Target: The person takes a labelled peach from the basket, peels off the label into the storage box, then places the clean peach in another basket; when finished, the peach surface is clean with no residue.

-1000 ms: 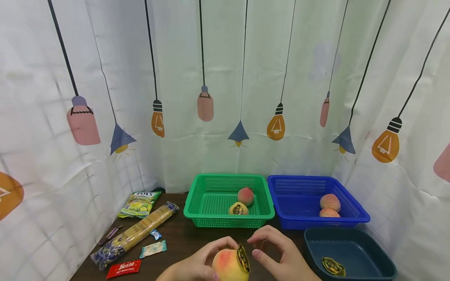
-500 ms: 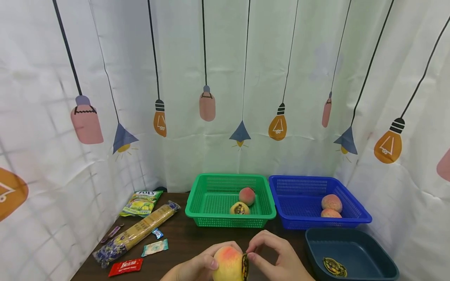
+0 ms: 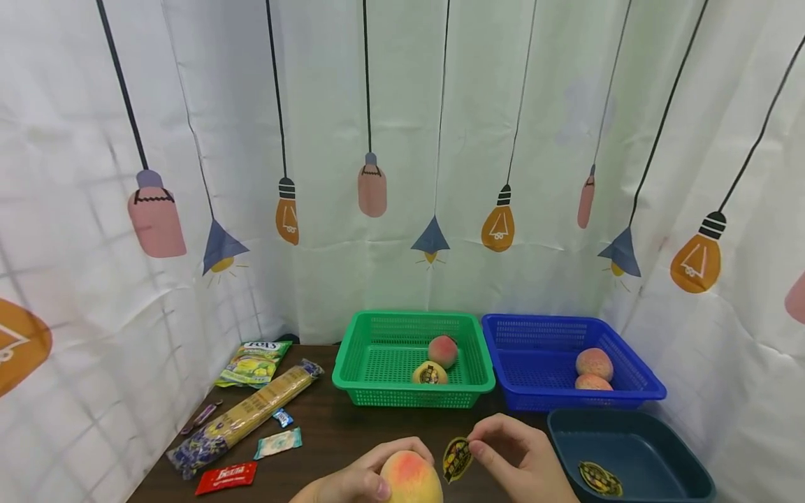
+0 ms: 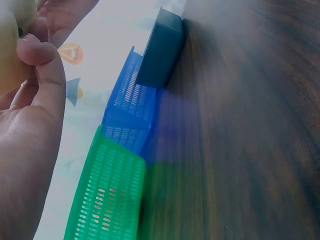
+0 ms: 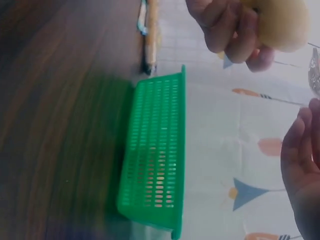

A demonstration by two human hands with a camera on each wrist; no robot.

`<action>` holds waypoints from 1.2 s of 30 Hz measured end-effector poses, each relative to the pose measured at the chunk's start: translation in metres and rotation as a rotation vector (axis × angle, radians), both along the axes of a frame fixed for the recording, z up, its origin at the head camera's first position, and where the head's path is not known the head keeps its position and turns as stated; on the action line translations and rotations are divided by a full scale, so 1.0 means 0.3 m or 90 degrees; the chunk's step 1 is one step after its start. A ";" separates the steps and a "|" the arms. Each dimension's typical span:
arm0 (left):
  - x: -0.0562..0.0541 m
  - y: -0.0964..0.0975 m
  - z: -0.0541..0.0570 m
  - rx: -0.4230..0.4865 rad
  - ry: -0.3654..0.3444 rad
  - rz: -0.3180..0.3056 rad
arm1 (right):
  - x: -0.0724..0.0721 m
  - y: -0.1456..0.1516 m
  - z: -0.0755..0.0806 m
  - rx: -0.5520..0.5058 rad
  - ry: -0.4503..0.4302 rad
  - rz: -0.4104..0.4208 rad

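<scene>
My left hand (image 3: pixel 371 471) grips a yellow peach (image 3: pixel 411 478) with a red blush, near the bottom of the head view. To its right, my right hand (image 3: pixel 518 457) pinches a black-and-gold oval sticker (image 3: pixel 457 459) between thumb and forefinger, apart from the fruit. In the right wrist view the sticker (image 5: pixel 314 72) shows a silvery side. A similar sticker (image 3: pixel 600 478) lies in the dark teal tray (image 3: pixel 629 419) beside my right hand. The green basket (image 3: pixel 411 398) holds a reddish peach (image 3: pixel 443 351) and a yellow peach (image 3: pixel 430 373) with a sticker on it.
Two peaches (image 3: pixel 594 365) sit in the blue basket (image 3: pixel 572 402) at the back right. On the left of the dark wooden table lie a long pasta packet (image 3: pixel 248 419), a green-yellow candy bag (image 3: pixel 253 363), a red wrapped sweet (image 3: pixel 226 478) and several smaller sweets. A curtain hangs behind.
The sticker has come off the peach and is now in my right hand, which has moved right. My left hand has kept hold of the peach and turned it.
</scene>
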State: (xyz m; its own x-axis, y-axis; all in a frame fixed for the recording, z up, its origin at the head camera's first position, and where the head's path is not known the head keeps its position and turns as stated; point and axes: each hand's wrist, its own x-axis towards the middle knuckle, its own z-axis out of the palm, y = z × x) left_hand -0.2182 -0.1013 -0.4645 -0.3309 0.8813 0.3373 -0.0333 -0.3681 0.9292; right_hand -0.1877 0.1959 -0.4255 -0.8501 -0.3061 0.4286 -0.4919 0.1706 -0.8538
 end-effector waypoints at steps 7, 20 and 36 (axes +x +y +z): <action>-0.014 -0.004 -0.040 -0.001 0.016 0.078 | 0.007 0.077 -0.004 0.020 -0.037 -0.043; -0.010 -0.031 -0.065 -0.010 0.010 0.137 | -0.149 0.555 -0.059 0.317 -0.240 -0.376; -0.017 -0.005 -0.076 -0.004 0.011 0.137 | -0.186 0.643 -0.163 0.379 -0.282 -0.373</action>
State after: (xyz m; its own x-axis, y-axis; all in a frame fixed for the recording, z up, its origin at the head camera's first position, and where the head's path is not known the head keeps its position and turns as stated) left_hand -0.2234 -0.1029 -0.4872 -0.5066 0.7925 0.3396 0.0614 -0.3598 0.9310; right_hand -0.2437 0.3890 -0.4745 -0.9859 0.1565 -0.0597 0.1584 0.7556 -0.6356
